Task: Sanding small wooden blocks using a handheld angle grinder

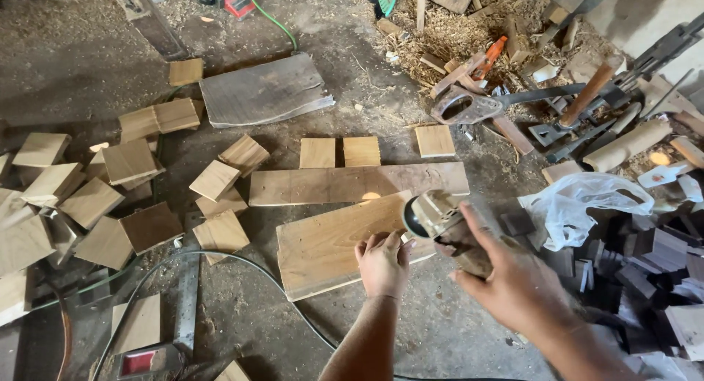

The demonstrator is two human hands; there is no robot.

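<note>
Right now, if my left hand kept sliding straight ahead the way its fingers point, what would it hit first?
The left hand rests on the near plank, fingers pointing away. Straight ahead it would probably meet the long plank lying across just beyond, though the angle grinder sits close alongside.

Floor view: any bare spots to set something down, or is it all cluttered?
Bare floor below the angled plank, left of the left hand, crossed by a cable. More between the grey slab and handsaw. Crowded: wood squares left, dark offcuts right. The right hand holds the grinder.
</note>
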